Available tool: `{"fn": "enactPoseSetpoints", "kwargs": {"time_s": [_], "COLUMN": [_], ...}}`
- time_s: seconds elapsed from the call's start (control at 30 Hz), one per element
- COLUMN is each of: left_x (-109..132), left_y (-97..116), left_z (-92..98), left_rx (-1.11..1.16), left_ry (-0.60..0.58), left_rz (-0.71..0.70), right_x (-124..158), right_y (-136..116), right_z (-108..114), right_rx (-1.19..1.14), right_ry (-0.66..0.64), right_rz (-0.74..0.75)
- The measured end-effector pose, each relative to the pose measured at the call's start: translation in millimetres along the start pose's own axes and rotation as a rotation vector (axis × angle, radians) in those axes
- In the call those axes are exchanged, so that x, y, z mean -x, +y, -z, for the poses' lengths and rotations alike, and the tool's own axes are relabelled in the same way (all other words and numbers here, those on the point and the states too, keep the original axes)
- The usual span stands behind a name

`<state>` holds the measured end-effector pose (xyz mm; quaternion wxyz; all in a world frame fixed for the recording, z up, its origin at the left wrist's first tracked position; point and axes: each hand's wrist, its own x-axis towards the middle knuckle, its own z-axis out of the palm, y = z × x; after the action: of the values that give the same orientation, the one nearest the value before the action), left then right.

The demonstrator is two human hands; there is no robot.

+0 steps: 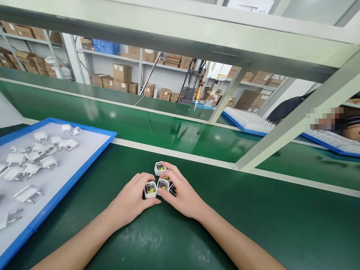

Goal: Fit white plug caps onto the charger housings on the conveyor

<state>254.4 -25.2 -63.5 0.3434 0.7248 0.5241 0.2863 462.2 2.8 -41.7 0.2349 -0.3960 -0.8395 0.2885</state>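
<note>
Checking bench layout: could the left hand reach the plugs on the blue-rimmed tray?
Probably yes: only the tray's low rim appears between the left hand and the plugs, though that hand touches a white housing.

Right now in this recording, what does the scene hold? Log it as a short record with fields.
Left hand: thumb and fingers around one white casing
Right hand: fingers over a cluster of other white casings
Casing state: open side up, black and yellow parts showing inside
Surface: green worktop
Left side: blue-rimmed tray with scattered white plug pieces
Background: cardboard boxes on shelves
Far right: another person, partly hidden
</note>
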Motion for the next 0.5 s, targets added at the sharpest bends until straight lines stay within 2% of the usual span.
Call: {"fn": "enactPoseSetpoints", "kwargs": {"time_s": [0.17, 0.3, 0.5], "left_x": [-0.8, -0.5, 2.7], "left_y": [-0.1, 1.1, 7.6], "left_z": [4.4, 4.3, 2.8], "left_rx": [0.055, 0.081, -0.029], "left_ry": [-0.02, 0.021, -0.006], "left_rz": [-0.032, -0.048, -0.117], "right_x": [3.9, 3.0, -1.0], "right_y": [-6.3, -3.2, -1.9], "right_z": [-7.8, -10.3, -9.8], "right_rx": [-0.026, -0.065, -0.173], "right_ry": [0.074, 0.15, 0.079], "right_rz": [-0.017, 0.001, -0.009]}}
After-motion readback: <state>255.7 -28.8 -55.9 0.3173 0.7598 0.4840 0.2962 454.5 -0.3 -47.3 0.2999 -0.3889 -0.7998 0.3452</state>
